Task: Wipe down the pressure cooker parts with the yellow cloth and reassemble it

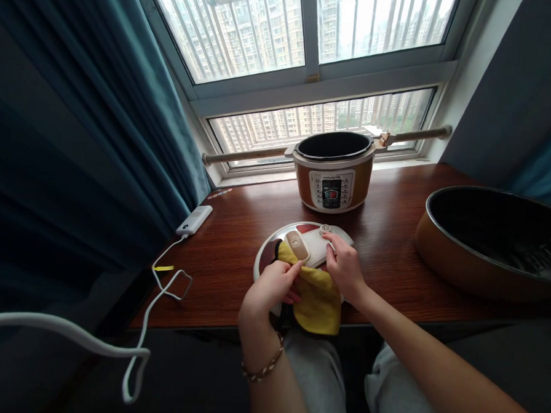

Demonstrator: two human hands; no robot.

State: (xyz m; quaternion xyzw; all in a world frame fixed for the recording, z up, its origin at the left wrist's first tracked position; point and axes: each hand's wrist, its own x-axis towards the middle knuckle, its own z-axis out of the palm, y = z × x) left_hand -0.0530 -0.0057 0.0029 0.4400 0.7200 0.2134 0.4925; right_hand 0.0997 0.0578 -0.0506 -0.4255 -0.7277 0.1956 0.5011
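A round pressure cooker lid (318,249) with a beige handle lies on the wooden table near its front edge. My left hand (278,282) is closed on a yellow cloth (319,300), which rests over the front of the lid and hangs past the table edge. The fingers of my right hand (343,263) pinch at the small round valve (325,230) on the lid's top right. Behind the lid stands the electric pressure cooker (333,179), uncovered, its dark inner pot showing and its control panel facing me.
A large brown pot (466,259) with a dark inside stands at the table's right. On the left lie a white power bank (195,219) with a white cable (145,323) trailing off the table. Blue curtains (138,88) and a barred window (266,33) border the table (238,217).
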